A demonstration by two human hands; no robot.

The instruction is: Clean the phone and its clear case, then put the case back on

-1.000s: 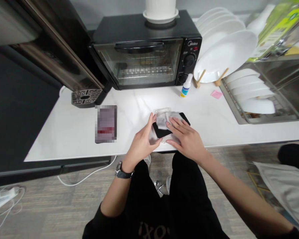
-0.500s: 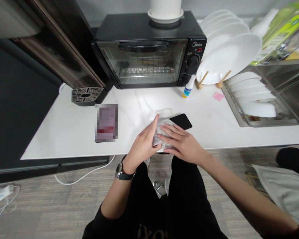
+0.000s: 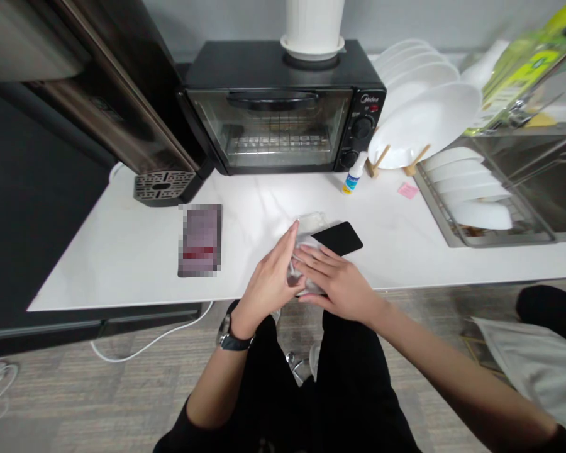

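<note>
A black phone [image 3: 340, 238] lies slanted on the counter, its nearer left part hidden under a thin whitish-grey cloth [image 3: 305, 241]. My left hand [image 3: 270, 277] is against the left end of the covered phone, thumb on the near side and fingers along the far side, gripping it. Across the cloth lies my right hand [image 3: 339, 277], fingers spread and pressing it onto the phone. Just behind them rests a clear phone case [image 3: 312, 221], touching or very close to the cloth.
A spray bottle [image 3: 353, 174] stands before a toaster oven [image 3: 273, 126]. To the left lie a blurred-out purple item [image 3: 202, 239] and a drip tray [image 3: 163, 185]. Plates [image 3: 424, 119], a pink note [image 3: 408, 190] and a sink rack [image 3: 448, 220] are on the right. The counter's front edge is close.
My right hand has shifted slightly left over the cloth, nearer my left hand. The view has tilted a little, so everything sits lower in the picture.
</note>
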